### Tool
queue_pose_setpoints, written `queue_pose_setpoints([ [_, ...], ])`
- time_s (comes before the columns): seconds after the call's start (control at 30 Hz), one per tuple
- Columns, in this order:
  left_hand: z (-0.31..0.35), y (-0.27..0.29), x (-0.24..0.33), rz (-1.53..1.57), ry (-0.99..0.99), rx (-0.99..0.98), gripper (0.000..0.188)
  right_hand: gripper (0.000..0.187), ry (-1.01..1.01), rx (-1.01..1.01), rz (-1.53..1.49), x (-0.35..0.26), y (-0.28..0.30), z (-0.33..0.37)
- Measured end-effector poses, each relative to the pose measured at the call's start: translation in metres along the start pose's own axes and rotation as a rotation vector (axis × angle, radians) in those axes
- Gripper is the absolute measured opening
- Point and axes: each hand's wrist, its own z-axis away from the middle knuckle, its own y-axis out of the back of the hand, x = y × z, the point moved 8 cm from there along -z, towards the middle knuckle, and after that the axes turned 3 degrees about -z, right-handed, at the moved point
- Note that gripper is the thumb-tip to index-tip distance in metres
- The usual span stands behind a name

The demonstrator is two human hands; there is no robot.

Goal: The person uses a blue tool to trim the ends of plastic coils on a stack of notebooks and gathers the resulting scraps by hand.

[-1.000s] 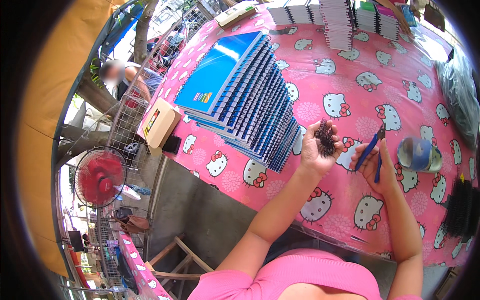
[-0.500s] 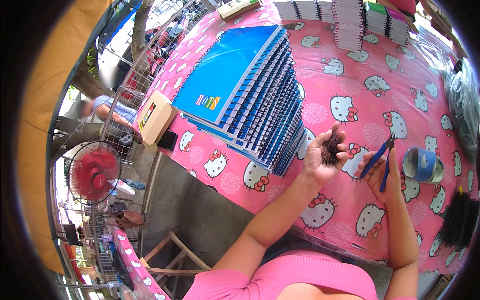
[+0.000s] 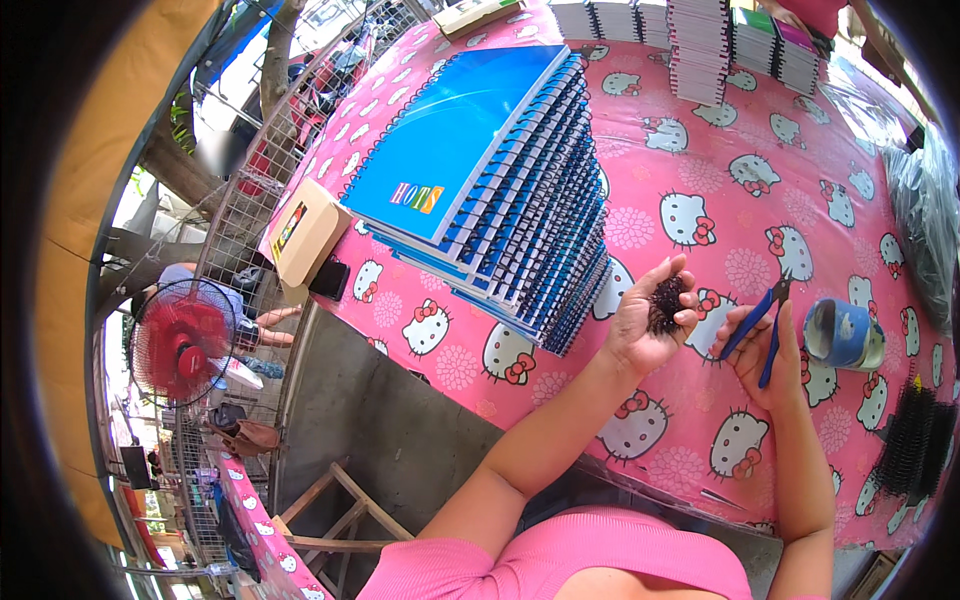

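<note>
My left hand (image 3: 648, 320) is cupped palm up over the pink table (image 3: 700, 160), fingers curled around a small clump of black wire binding pieces (image 3: 665, 303). My right hand (image 3: 765, 355) holds blue-handled pliers (image 3: 760, 320), their tip pointing up and away from me. Just left of my left hand lies a fanned stack of blue spiral-bound notebooks (image 3: 500, 170). To the right of the pliers a blue tape roll (image 3: 840, 333) rests on the cloth.
More stacks of notebooks (image 3: 700, 35) stand at the table's far side. Black binding coils (image 3: 915, 445) lie at the near right edge, a tan box (image 3: 305, 232) and a dark phone (image 3: 330, 280) at the left edge. A red fan (image 3: 180, 345) and wire fence are below left.
The view has shifted slightly, so the notebook stack appears lower and larger. Both hands stay close together, still holding the black clump and the pliers.
</note>
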Motion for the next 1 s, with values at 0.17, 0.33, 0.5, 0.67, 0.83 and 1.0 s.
queue_pose_setpoints([
  [0.17,0.000,0.001,0.002,-0.038,-0.045,-0.008,0.021,0.069,0.000,0.012,-0.016,0.001,0.002,0.000],
  [0.33,0.010,-0.019,0.000,-0.060,-0.113,0.127,0.023,0.069,0.003,-0.009,-0.009,-0.001,0.002,0.001],
  [0.5,0.005,-0.010,-0.002,-0.051,-0.033,0.047,0.021,0.069,-0.002,-0.021,-0.020,0.000,0.000,0.000],
  [0.67,0.000,-0.002,-0.002,-0.010,0.029,-0.053,0.018,0.070,-0.001,-0.016,-0.036,0.001,0.000,0.000],
  [0.83,0.000,0.003,0.000,0.058,0.013,-0.046,0.024,0.069,-0.002,-0.016,-0.025,0.001,0.002,0.000],
  [1.0,0.004,-0.001,-0.001,0.162,-0.015,0.028,0.031,0.069,-0.004,-0.018,-0.018,0.000,0.000,0.001],
])
